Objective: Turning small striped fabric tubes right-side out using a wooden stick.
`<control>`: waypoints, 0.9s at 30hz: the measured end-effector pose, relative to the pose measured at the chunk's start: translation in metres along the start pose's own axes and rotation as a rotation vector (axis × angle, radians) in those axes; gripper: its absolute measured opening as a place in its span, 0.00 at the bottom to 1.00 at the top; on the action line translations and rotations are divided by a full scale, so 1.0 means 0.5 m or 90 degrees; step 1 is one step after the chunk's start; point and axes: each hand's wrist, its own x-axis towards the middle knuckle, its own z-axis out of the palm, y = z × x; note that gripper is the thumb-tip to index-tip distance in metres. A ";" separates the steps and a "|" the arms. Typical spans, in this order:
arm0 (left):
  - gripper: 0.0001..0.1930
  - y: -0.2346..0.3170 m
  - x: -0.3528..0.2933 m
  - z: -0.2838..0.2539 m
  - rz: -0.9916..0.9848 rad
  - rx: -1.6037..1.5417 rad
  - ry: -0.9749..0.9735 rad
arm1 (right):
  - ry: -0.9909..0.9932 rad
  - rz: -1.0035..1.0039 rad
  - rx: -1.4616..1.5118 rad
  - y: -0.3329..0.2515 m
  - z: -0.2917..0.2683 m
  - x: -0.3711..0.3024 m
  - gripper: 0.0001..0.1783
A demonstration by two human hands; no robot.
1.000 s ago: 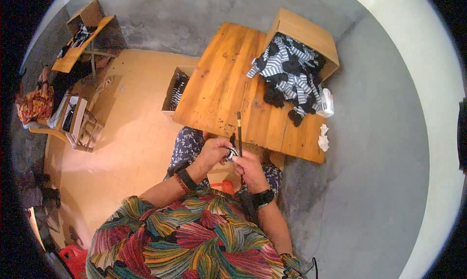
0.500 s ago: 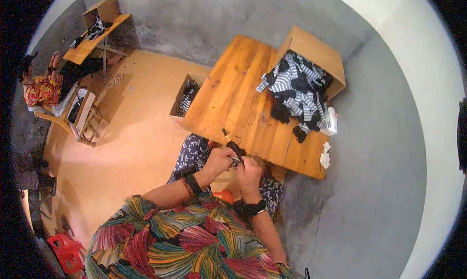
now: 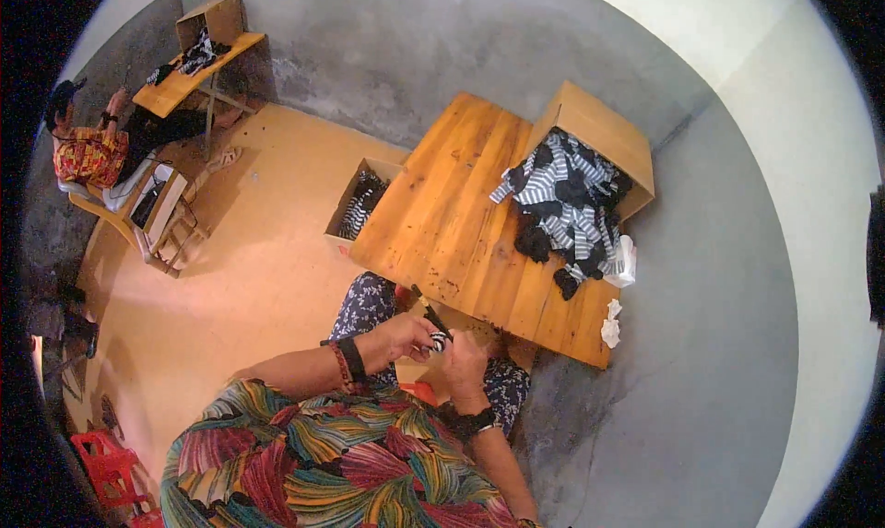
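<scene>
Close above my lap, just in front of the table's near edge, my two hands work together. My left hand (image 3: 406, 337) is closed, its fingers pinching a small black-and-white striped knit piece (image 3: 439, 341). Against it, my right hand (image 3: 465, 360) is closed round the lower end of a slim black stick (image 3: 431, 313) with a pale band near its tip. The stick slants up and left toward the table. My fingers hide much of the knit piece, and I cannot tell its full shape.
A wooden table (image 3: 442, 196) bears a tipped cardboard box (image 3: 604, 123) spilling striped and black knit pieces (image 3: 562, 192). White tissues (image 3: 610, 325) lie at its right edge. Another open box (image 3: 336, 217) stands left. Another person (image 3: 92, 155) sits far left; a red stool (image 3: 109, 468) is lower left.
The view has shifted, so the table sits lower. The dark cloth around the stick no longer shows there; more striped knit shows between my fingers. Both hands stay together.
</scene>
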 end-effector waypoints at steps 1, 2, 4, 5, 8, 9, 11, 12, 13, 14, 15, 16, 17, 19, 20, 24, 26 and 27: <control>0.04 -0.001 -0.001 -0.002 -0.052 -0.015 -0.043 | 0.003 -0.024 -0.047 0.004 0.003 -0.008 0.07; 0.04 0.009 -0.022 0.017 -0.045 0.028 -0.038 | 0.011 -0.047 -0.094 0.001 0.002 -0.006 0.07; 0.04 0.006 -0.014 0.015 -0.043 0.016 -0.074 | 0.028 -0.042 -0.034 -0.005 -0.007 0.003 0.07; 0.05 0.005 -0.011 0.013 -0.041 -0.001 -0.108 | 0.041 -0.038 0.027 -0.009 -0.012 0.007 0.06; 0.07 0.015 -0.031 0.032 -0.003 0.033 -0.149 | 0.008 0.017 0.143 0.009 -0.011 0.005 0.04; 0.08 0.015 -0.035 0.037 0.019 0.058 -0.130 | 0.008 0.021 0.144 0.012 -0.010 -0.001 0.04; 0.08 0.007 -0.023 0.019 0.039 0.106 -0.128 | -0.047 0.173 0.472 0.017 -0.011 -0.014 0.06; 0.08 0.004 -0.021 0.018 0.104 0.048 -0.102 | -0.049 0.179 0.472 0.003 -0.029 -0.012 0.06; 0.07 0.001 -0.021 0.017 0.167 -0.011 -0.073 | -0.081 0.240 0.564 -0.012 -0.051 -0.007 0.07; 0.06 0.009 -0.017 0.016 0.172 -0.053 -0.077 | -0.112 0.303 0.656 -0.022 -0.066 0.005 0.08; 0.06 0.014 -0.015 0.022 0.165 -0.057 -0.072 | -0.116 0.311 0.659 -0.020 -0.067 0.008 0.08; 0.06 0.019 -0.015 0.033 0.209 -0.068 -0.046 | -0.120 0.369 0.743 -0.019 -0.068 0.009 0.07; 0.07 0.019 -0.010 0.040 0.248 -0.082 -0.013 | -0.128 0.434 0.829 -0.016 -0.064 0.010 0.07; 0.09 0.015 -0.001 0.043 0.282 -0.169 -0.076 | -0.117 0.433 0.829 -0.025 -0.069 0.020 0.06; 0.08 0.014 0.006 0.046 0.268 -0.170 -0.076 | -0.127 0.402 0.775 -0.027 -0.081 0.028 0.06; 0.08 0.061 0.005 0.076 0.231 -0.165 -0.103 | -0.077 0.381 0.875 -0.008 -0.084 0.044 0.06; 0.08 0.052 0.014 0.068 0.130 -0.319 -0.154 | -0.066 0.325 0.766 0.004 -0.080 0.044 0.07; 0.08 0.048 0.012 0.072 0.125 -0.322 -0.151 | -0.047 0.255 0.651 0.006 -0.079 0.044 0.08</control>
